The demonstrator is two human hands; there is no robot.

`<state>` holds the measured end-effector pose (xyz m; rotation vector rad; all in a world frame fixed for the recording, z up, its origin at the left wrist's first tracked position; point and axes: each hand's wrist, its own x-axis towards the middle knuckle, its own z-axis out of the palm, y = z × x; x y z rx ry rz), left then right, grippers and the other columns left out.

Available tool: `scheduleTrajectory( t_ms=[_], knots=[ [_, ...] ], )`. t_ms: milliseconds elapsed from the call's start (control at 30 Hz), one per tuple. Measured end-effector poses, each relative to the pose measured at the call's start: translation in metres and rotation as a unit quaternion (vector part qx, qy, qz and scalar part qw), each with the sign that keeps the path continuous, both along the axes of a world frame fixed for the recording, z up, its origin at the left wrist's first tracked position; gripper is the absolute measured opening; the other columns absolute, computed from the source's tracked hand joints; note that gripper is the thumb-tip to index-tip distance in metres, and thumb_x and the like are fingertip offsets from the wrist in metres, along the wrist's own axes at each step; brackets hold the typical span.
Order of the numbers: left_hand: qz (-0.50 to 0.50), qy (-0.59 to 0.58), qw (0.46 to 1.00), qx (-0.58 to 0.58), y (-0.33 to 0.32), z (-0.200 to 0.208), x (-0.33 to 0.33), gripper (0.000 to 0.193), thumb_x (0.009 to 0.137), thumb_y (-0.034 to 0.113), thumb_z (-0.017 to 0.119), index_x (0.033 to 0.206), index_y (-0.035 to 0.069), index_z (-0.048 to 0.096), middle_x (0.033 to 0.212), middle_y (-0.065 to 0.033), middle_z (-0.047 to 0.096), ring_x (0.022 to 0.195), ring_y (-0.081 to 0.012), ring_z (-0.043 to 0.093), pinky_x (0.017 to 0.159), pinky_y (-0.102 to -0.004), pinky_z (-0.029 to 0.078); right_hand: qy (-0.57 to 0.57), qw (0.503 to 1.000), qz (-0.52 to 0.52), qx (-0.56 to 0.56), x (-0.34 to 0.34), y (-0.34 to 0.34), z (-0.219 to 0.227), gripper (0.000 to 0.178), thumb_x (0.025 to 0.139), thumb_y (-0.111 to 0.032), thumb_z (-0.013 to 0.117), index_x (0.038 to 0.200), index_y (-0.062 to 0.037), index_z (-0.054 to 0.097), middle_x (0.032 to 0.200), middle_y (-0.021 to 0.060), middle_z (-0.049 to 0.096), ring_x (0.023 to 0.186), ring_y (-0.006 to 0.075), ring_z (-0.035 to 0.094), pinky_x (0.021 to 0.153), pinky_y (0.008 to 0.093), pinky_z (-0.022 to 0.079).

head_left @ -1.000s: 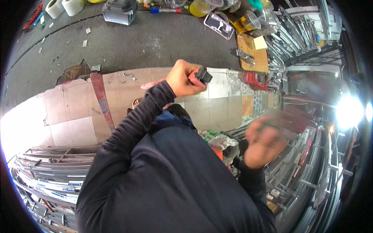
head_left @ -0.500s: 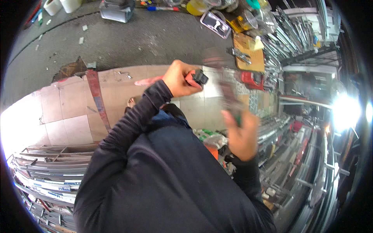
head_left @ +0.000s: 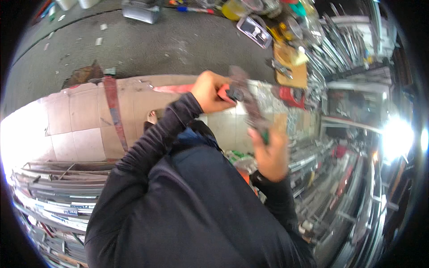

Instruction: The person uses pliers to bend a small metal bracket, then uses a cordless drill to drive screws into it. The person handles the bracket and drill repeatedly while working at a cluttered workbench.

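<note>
In front of my body, my left hand point(head_left: 211, 91) is closed round a red tool point(head_left: 225, 91). A dark, blocky end sticks out of the fist on the right. A longer red piece point(head_left: 172, 89) shows on the other side of the fist; I cannot tell if it is the same tool. My right hand point(head_left: 272, 154) grips a long, reddish-brown tool point(head_left: 252, 102) with green at its grip. Motion smears it, so its kind is unclear. Its upper part lies close beside the dark end; whether they touch cannot be made out.
A dark worktop point(head_left: 143, 51) spans the far side, with a phone point(head_left: 254, 32), pliers point(head_left: 282, 68) and a grey metal block point(head_left: 141, 11). A red object point(head_left: 291, 97) sits at its right. Metal profiles point(head_left: 58, 196) are stacked at left and right. Cardboard-coloured flooring point(head_left: 71, 120) lies below.
My right hand and the brown tool have swung left and come close to the dark end by my left hand. The surroundings have shifted slightly to the right.
</note>
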<state>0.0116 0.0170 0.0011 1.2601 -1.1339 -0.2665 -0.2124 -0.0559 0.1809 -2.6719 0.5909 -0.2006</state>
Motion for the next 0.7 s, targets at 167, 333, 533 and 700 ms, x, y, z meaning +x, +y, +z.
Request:
scheduleTrajectory(
  t_ms=[167, 333, 533, 700],
  knots=[
    [0.055, 0.022, 0.997, -0.040, -0.002, 0.023, -0.024, 0.036, 0.076, 0.018, 0.093, 0.100, 0.001, 0.071, 0.083, -0.0116, 0.069, 0.076, -0.0313, 0.074, 0.071, -0.0401, 0.057, -0.281, 0.907, -0.166, 0.267, -0.011, -0.008, 0.010, 0.031, 0.110, -0.033, 0.071, 0.111, -0.0023, 0.072, 0.078, 0.0002, 0.062, 0.062, 0.0068, 0.052, 0.054, 0.0274, 0.038],
    [0.049, -0.013, 0.997, -0.056, -0.011, 0.033, -0.033, 0.056, 0.078, 0.014, 0.083, 0.126, -0.003, 0.061, 0.111, -0.0221, 0.065, 0.102, -0.0440, 0.068, 0.089, -0.0490, 0.055, -0.114, 0.946, -0.179, 0.244, -0.020, -0.016, -0.013, 0.024, 0.110, -0.027, 0.071, 0.104, -0.0032, 0.075, 0.074, -0.0042, 0.062, 0.062, 0.0073, 0.053, 0.057, 0.0288, 0.040],
    [0.039, 0.006, 0.997, -0.062, -0.010, 0.005, -0.023, 0.053, 0.089, 0.029, 0.082, 0.128, -0.002, 0.061, 0.105, -0.0207, 0.065, 0.094, -0.0434, 0.068, 0.083, -0.0492, 0.055, -0.094, 0.934, -0.113, 0.326, -0.010, -0.003, -0.045, 0.036, 0.114, -0.034, 0.066, 0.110, 0.0023, 0.068, 0.070, -0.0032, 0.057, 0.059, 0.0057, 0.048, 0.054, 0.0249, 0.033],
    [0.050, -0.011, 0.994, -0.094, -0.012, -0.011, -0.026, 0.054, 0.087, 0.028, 0.083, 0.128, -0.002, 0.063, 0.107, -0.0203, 0.068, 0.092, -0.0426, 0.070, 0.082, -0.0487, 0.057, -0.035, 0.982, -0.075, 0.171, -0.005, -0.007, -0.007, 0.033, 0.111, -0.032, 0.070, 0.109, 0.0005, 0.073, 0.073, 0.0011, 0.066, 0.060, 0.0117, 0.056, 0.058, 0.0319, 0.042]
  ],
)
